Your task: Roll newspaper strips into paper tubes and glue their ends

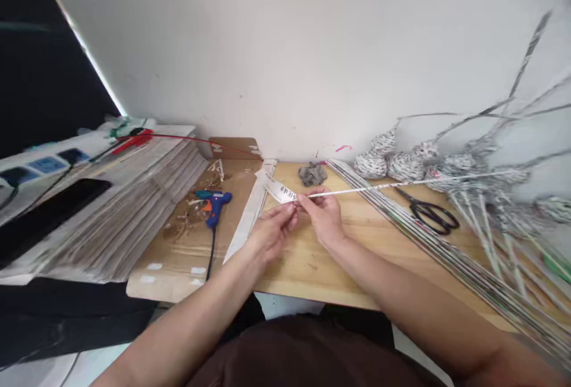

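Centrally, above the worktop (307,268), the left hand (274,229) and the right hand (325,214) are pinching a printed paper strip (277,189) between their fingertips, where it is narrowing into a thin white stick (370,189). The strip's flat end is pointing beyond the left hand toward the back edge; the stick is extending past the right hand toward the right edge. Bundled paper rods (428,242) are lying diagonally toward the front right corner.

We face a pale wall (285,48) at twelve o'clock, a wooden table (307,274) at six, and a dark panel (40,66) edged by a bright strip (104,79) at ten.
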`<move>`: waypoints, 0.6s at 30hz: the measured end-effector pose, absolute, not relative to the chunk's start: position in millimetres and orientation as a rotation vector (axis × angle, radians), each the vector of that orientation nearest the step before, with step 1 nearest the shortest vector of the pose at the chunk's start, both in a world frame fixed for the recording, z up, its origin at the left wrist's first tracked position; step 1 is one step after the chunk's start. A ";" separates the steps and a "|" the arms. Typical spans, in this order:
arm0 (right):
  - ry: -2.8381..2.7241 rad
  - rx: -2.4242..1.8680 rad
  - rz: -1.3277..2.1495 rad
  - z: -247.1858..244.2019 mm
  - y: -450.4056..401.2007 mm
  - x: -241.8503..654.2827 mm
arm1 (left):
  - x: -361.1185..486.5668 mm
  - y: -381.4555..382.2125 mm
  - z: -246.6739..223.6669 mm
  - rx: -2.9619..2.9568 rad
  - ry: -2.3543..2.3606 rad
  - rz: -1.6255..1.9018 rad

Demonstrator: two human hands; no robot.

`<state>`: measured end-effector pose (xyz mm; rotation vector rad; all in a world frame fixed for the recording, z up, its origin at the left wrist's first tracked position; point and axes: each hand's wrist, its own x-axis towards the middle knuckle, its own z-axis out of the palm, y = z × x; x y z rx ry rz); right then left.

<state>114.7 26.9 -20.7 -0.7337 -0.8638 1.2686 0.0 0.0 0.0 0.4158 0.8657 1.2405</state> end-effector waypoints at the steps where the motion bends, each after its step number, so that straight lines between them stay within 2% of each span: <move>1: -0.877 -0.732 1.261 -21.1 27.9 115.1 | 2.4 1.8 0.2 0.398 0.869 1.259; 18: -0.811 -0.747 1.315 -19.6 26.5 116.5 | 10.2 16.4 -7.3 0.396 0.763 1.397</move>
